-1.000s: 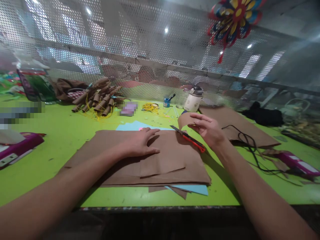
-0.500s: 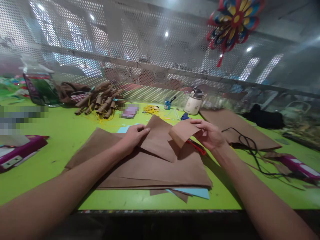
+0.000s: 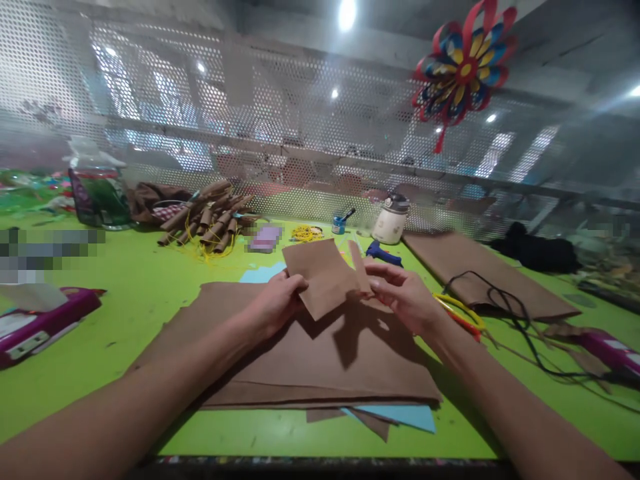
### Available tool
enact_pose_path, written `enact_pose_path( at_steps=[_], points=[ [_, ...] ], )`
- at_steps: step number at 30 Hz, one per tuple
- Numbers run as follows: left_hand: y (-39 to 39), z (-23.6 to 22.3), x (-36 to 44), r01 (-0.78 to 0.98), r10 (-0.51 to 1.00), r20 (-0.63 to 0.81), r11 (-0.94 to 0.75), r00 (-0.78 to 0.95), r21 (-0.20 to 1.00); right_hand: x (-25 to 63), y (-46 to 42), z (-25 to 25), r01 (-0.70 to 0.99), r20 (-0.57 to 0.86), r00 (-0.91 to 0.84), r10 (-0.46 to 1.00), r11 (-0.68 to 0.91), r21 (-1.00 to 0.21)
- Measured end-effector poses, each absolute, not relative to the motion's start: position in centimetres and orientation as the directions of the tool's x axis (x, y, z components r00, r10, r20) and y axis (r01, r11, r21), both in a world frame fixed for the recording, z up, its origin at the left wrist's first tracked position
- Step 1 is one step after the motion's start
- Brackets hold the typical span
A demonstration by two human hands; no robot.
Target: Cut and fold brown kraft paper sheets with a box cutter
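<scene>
A small piece of brown paper (image 3: 320, 275) is held up between my two hands, casting a shadow on the sheets below. My left hand (image 3: 281, 300) pinches its left edge, thumb on top. At the other end, the fingers of my right hand (image 3: 403, 292) close on a narrow, bent-up part of brown paper; whether it is the same piece is hard to tell. Beneath lies a stack of large brown paper sheets (image 3: 280, 373). A blue-handled tool (image 3: 384, 254), partly hidden, lies behind my right hand.
Light blue paper (image 3: 400, 415) sticks out under the stack's front. Farther back are rolled brown tubes (image 3: 213, 223) with yellow string, a purple pad (image 3: 265, 238), a small blue jar (image 3: 339, 225) and a white bottle (image 3: 390, 223). A black cord (image 3: 500, 293) crosses the right side.
The small brown paper has lifted off the stack and turned. My right hand has lowered its bent end, and my left thumb now presses on its left edge. The camera view has tilted up slightly.
</scene>
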State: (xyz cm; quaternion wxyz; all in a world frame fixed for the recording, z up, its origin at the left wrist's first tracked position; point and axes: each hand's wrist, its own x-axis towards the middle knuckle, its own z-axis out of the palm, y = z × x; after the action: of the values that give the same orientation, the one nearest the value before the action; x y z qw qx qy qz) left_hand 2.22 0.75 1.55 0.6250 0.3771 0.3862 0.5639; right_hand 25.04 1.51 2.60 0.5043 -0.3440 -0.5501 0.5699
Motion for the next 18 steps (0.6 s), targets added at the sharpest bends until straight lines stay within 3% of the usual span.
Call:
enact_pose_path(
  at_steps=[6,13,16,18],
  points=[
    [-0.9,1.9,3.0,-0.419,0.978,-0.073,0.151,0.195,0.895,22.4,0.3,1.3,0.086,0.238,-0.191,0.952,0.258,-0.962],
    [-2.0,0.9,3.3,-0.149,0.915,-0.01,0.077,0.404,0.986,22.0,-0.8,1.0,0.435,0.48,-0.152,0.864,0.495,-0.752],
    [-2.4,1.0,3.5,-0.097,0.916,-0.052,0.099,0.398,0.99,21.9,-1.3,1.5,0.478,0.548,-0.116,0.829,0.53,-0.7],
    [-2.6,1.3,3.8,-0.137,0.904,-0.083,0.153,0.419,0.979,21.9,-1.2,1.9,0.462,0.536,-0.076,0.841,0.506,-0.729]
  ],
)
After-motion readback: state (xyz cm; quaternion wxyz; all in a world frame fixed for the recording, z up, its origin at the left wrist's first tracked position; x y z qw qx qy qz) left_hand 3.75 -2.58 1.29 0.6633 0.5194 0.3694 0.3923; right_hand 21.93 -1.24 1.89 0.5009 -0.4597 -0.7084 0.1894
